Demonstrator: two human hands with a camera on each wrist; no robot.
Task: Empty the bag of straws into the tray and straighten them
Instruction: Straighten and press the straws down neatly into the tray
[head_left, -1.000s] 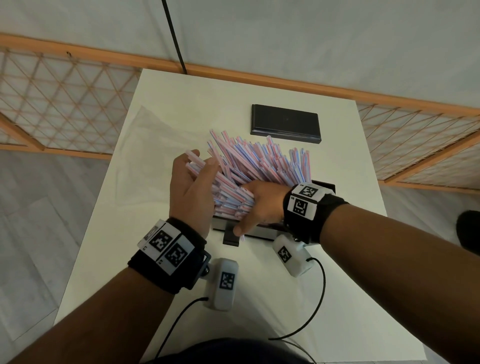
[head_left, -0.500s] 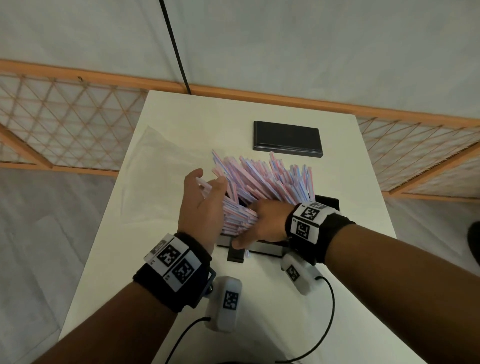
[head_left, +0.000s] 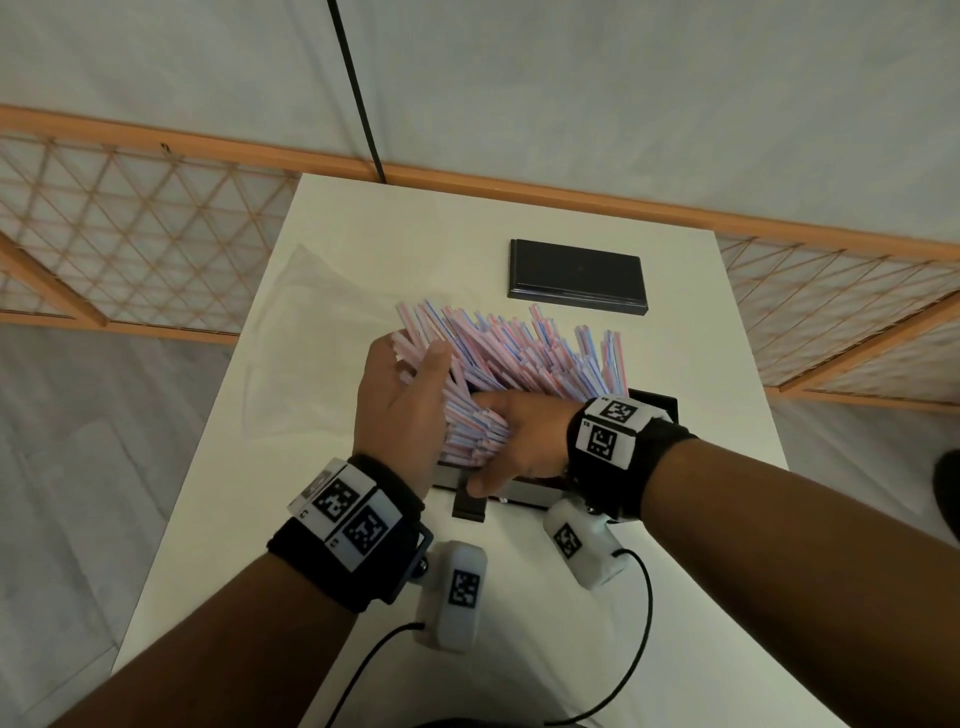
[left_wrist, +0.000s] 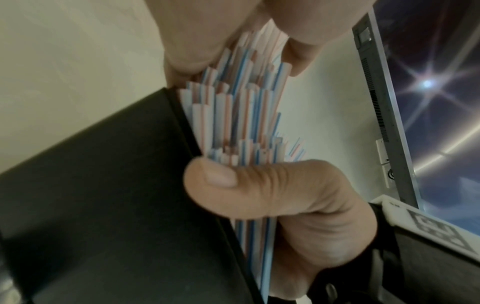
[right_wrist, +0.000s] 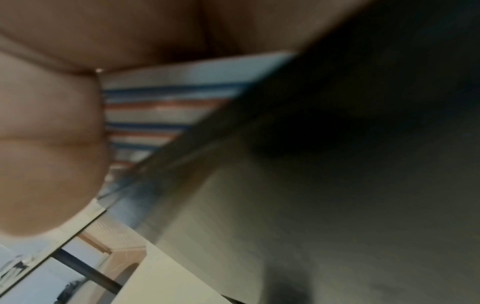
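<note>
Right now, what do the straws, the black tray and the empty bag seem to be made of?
Straws: probably thin plastic or paper, white with pink and blue stripes; the wrist view shows them bending slightly. Tray: seemingly hard plastic, black, with faint reflections on its wall. Bag: thin clear plastic film, wrinkled, with the table showing through it.

A white tabletop (head_left: 519, 218) stands against a pale wall (head_left: 571, 78), and near its far edge lies a flat black rectangular slab (head_left: 577, 277). An orange wooden rail (head_left: 623, 200) runs along the wall with lattice panels (head_left: 130, 234) below it on either side. A thin black cable (head_left: 358, 98) hangs down the wall. Grey plank flooring (head_left: 78, 467) spreads off to the left.
</note>
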